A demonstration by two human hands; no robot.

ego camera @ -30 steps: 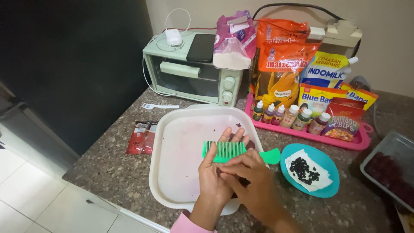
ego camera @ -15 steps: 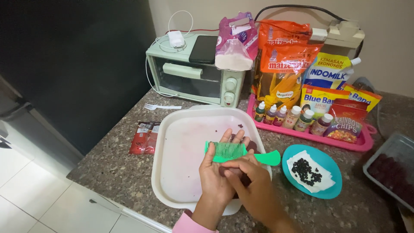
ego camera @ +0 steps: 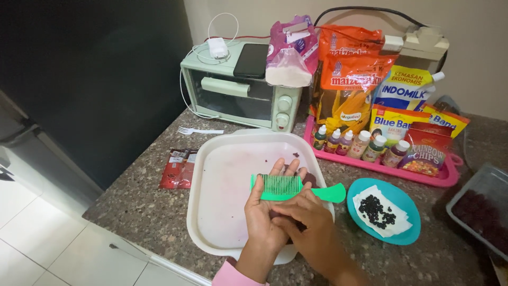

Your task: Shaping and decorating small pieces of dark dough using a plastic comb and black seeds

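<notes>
My left hand [ego camera: 264, 212] lies palm-up over a large white tray [ego camera: 222, 175] and carries a green comb [ego camera: 286, 186] across its fingers, the comb's handle sticking out to the right. My right hand [ego camera: 307, 228] presses down on the left palm, fingers curled over something dark; what lies between the two hands is mostly hidden. A dark purple patch [ego camera: 309, 179] shows on the tray just past my fingertips.
A teal plate [ego camera: 407, 235] with white paper and small dark pieces sits to the right. Behind stand a mint toaster oven [ego camera: 238, 90], a pink tray [ego camera: 444, 177] of small bottles and snack bags. A red packet [ego camera: 177, 169] and a plastic fork [ego camera: 198, 130] lie left.
Both hands stay together over the tray with the comb; the right hand has shifted slightly on the left palm. The view has drifted a little.
</notes>
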